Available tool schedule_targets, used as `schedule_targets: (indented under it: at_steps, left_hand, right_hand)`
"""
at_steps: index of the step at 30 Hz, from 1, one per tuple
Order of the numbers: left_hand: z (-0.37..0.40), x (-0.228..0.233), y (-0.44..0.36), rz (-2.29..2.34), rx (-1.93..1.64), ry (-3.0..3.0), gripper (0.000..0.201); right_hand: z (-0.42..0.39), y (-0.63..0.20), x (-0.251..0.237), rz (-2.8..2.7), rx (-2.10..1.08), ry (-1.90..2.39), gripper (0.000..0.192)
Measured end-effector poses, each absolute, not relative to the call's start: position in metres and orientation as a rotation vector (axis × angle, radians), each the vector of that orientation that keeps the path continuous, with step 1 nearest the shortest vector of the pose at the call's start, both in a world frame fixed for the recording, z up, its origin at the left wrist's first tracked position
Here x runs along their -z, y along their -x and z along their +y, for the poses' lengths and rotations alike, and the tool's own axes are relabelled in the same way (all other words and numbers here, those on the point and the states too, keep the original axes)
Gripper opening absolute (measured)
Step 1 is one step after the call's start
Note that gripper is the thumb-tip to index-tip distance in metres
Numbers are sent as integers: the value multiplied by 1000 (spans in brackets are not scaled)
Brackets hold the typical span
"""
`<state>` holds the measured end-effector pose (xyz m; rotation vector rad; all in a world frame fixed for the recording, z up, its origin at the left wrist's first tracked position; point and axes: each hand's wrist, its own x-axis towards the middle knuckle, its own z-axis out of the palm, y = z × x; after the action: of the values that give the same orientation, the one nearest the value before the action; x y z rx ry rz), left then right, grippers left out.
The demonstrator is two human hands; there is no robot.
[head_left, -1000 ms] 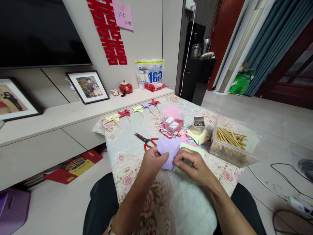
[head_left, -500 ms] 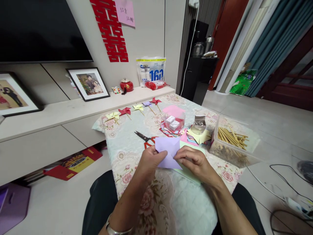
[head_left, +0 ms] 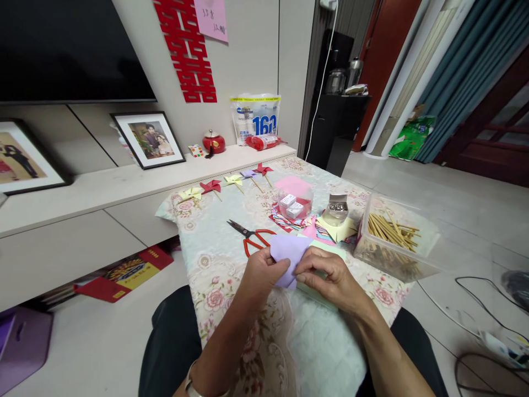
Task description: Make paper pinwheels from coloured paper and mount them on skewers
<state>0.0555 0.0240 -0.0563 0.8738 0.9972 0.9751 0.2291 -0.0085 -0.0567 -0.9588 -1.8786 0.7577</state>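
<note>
Between my hands is a sheet of purple paper [head_left: 288,248], tilted and bent, over the table's near half. My left hand [head_left: 266,270] grips its left side, thumb on top. At the right side, my right hand [head_left: 324,273] pinches the paper, its fingertips partly hiding that edge. Under the right hand lies pale green paper [head_left: 328,251]. Scissors with orange-red handles [head_left: 252,237] rest just beyond my left hand, their blades pointing away to the left.
Several paper pinwheels [head_left: 211,187] on sticks line the table's far left edge. A clear tub with small white boxes [head_left: 295,207], an open box of metal pins [head_left: 338,207] and cut paper pieces [head_left: 345,231] lie beyond my hands. A bin of sticks [head_left: 394,237] stands at right.
The purple paper has turned and bent in my hands, and its left part has shifted right, uncovering more of the scissors' handles. Both hands keep their hold.
</note>
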Motion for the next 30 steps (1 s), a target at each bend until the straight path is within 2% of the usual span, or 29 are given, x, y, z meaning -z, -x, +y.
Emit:
schedule_targets:
  at_steps: [5,10,30]
  left_hand:
    - [23,53,-57,1019,-964,-896,17]
    - [23,54,-56,984,-950,-890,19]
    - [26,56,-58,1040,-1011,-844,20]
  right_hand:
    - [-9,-232,57,-1924,-754,944,6]
    - [-10,-230,53,-1927,-746,993,10]
    - [-6,-209,67,-1525,-836,1381,12]
